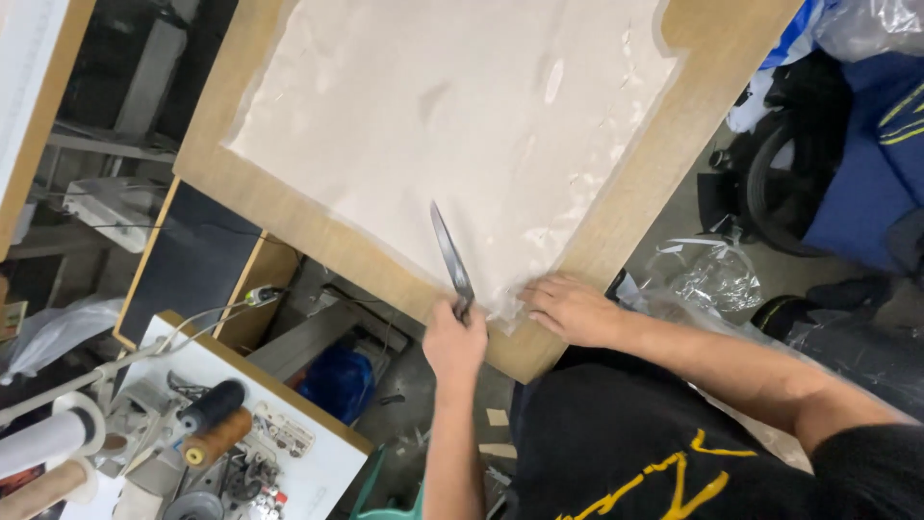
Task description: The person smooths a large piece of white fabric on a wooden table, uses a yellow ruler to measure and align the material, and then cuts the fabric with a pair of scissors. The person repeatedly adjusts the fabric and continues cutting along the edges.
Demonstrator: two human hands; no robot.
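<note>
Scissors at the near edge of a plastic sheet

Left hand [454,342] is closed around the handles of dark scissors [451,254], blades pointing far across the clear plastic sheet [462,106]. Just right of it, the right hand [570,306] lies flat, fingers pressed together, holding down the sheet's near corner. The sheet covers most of a brown wooden worktop [626,212]. To the near left, a white sewing stand [318,462] carries thread spools [217,424].
</note>
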